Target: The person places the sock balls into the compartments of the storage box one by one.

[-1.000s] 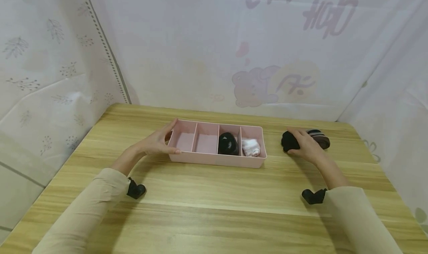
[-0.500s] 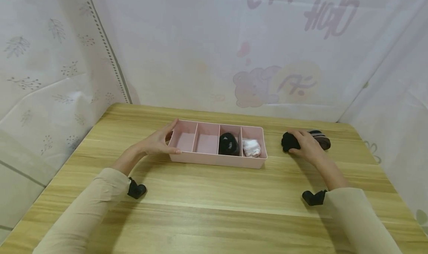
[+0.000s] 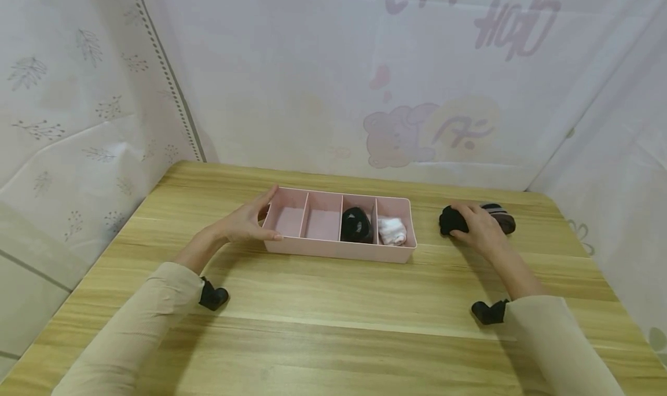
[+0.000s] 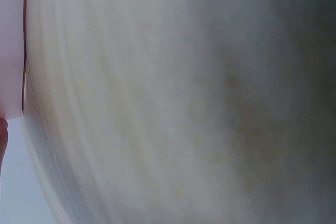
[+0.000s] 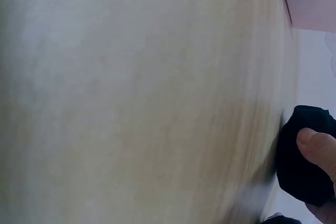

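A pink divided box [image 3: 333, 248] lies on the table in the head view. My left hand [image 3: 249, 217] grips its left end, thumb on the front wall and fingers at the back corner. In the box's right-hand compartments are a black rolled sock [image 3: 356, 224] and, at the far right, a white rolled sock [image 3: 392, 231]. To the right of the box, my right hand [image 3: 479, 228] holds another black rolled sock [image 3: 451, 221] between thumb and fingers. The right wrist view shows the thumb [image 5: 315, 145] pressed against this dark sock [image 5: 299, 169].
A striped grey-brown rolled sock [image 3: 501, 216] lies just beyond the right hand, partly hidden by it. The wooden table [image 3: 333, 303] ends at a pale printed curtain [image 3: 292, 95] behind. Black wrist mounts [image 3: 213, 296] stick out from both sleeves.
Almost nothing differs. My right hand and forearm have shifted very slightly, still holding the black sock; the left hand keeps its grip on the box.
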{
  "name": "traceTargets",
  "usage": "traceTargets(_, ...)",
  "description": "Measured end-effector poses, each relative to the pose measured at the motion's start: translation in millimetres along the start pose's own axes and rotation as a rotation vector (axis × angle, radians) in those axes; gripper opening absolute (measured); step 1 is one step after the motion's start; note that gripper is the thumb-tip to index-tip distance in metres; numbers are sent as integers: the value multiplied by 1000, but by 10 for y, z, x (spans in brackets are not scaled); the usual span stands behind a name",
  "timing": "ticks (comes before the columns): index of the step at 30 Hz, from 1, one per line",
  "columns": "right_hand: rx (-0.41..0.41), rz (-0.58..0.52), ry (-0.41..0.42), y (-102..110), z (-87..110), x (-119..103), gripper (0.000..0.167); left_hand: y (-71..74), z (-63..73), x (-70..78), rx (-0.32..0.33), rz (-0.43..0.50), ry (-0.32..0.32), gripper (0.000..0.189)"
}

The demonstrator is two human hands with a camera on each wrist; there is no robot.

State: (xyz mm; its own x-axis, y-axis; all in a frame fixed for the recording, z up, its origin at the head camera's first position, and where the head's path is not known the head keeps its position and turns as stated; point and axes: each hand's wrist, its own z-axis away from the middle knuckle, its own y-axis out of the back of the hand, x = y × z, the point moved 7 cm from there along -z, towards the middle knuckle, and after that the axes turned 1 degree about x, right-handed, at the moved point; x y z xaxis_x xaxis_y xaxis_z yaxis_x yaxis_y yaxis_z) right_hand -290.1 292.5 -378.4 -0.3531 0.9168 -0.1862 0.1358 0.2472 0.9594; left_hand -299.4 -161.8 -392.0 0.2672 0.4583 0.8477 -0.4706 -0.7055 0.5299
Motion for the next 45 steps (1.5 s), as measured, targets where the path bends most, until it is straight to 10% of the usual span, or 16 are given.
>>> traceTargets(18, 152, 7, 49, 56, 27, -83, 54, 1, 2, -2, 2, -14, -4, 115)
traceTargets(28, 384, -5, 161, 177, 75, -198, 55, -8, 3, -11, 0, 12, 5, 115)
traceTargets(45, 598, -230, 352, 488, -203, -1210, 57, -10, 3, 6, -8, 37, -9, 115)
